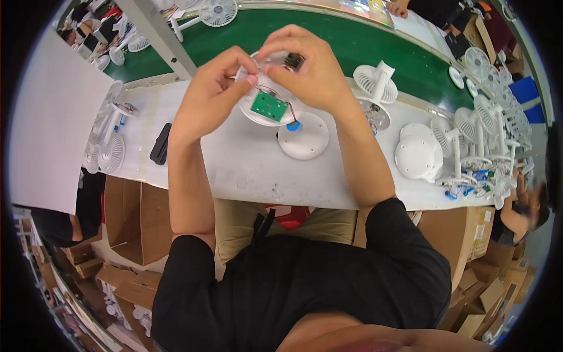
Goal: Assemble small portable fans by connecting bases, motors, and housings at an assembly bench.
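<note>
A white round fan base (245,111) lies tilted on the bench before me, its inside up. A green circuit board (268,107) hangs on thin wires across its opening. At the base's far left edge my left hand (218,94) is closed, thumb and forefinger pinched at the rim. My right hand (308,67) bends over the far side, fingers and thumb closed close to the left fingertips. What the right fingers pinch is hidden. A blue piece (294,126) on a dark wire hangs over a white round cover (305,142), which lies flat just nearer to me.
A dark case (160,144) lies left. White fans (111,154) stand at the left, with another fan (375,83) to the right. Stacked white covers (417,151) and several fan assemblies (469,141) fill the right side. A green conveyor belt (328,36) runs behind the bench; a metal post (158,38) rises at left.
</note>
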`<state>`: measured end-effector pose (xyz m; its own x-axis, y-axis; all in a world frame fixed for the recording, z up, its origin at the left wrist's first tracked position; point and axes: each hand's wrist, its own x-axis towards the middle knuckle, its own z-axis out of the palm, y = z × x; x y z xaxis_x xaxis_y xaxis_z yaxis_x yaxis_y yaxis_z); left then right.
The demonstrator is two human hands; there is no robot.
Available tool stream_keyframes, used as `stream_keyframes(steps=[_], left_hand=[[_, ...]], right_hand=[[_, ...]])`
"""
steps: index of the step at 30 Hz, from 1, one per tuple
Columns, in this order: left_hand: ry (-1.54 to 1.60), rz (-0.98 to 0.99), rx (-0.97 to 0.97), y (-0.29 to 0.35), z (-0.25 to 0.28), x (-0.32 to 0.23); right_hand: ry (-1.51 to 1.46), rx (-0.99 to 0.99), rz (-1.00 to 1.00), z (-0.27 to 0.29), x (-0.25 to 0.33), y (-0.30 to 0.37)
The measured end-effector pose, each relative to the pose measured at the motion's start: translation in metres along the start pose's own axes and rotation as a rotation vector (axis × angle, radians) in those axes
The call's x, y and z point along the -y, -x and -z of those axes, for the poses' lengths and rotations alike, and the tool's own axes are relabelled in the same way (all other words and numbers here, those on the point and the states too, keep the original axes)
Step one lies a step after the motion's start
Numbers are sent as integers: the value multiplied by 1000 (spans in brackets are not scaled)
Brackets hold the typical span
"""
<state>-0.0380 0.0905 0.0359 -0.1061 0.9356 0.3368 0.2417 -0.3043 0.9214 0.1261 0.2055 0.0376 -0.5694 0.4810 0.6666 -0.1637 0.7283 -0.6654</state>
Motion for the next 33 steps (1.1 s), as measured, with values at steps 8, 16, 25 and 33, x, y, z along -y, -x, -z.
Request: stream_keyframes(steps=[8, 16, 25, 33], left_hand=[[197, 99, -348, -50, 22, 7], [-242, -21, -398, -91, 12, 27], [-50, 71, -182, -80, -9, 18], [34, 63, -16, -94, -14, 25]], right_hand=[[204, -15, -437, 45, 21, -13], [-421, -233, -718, 7, -60, -10], [216, -552, -162, 5, -59, -2], [-323, -489, -339, 38, -26, -7]])
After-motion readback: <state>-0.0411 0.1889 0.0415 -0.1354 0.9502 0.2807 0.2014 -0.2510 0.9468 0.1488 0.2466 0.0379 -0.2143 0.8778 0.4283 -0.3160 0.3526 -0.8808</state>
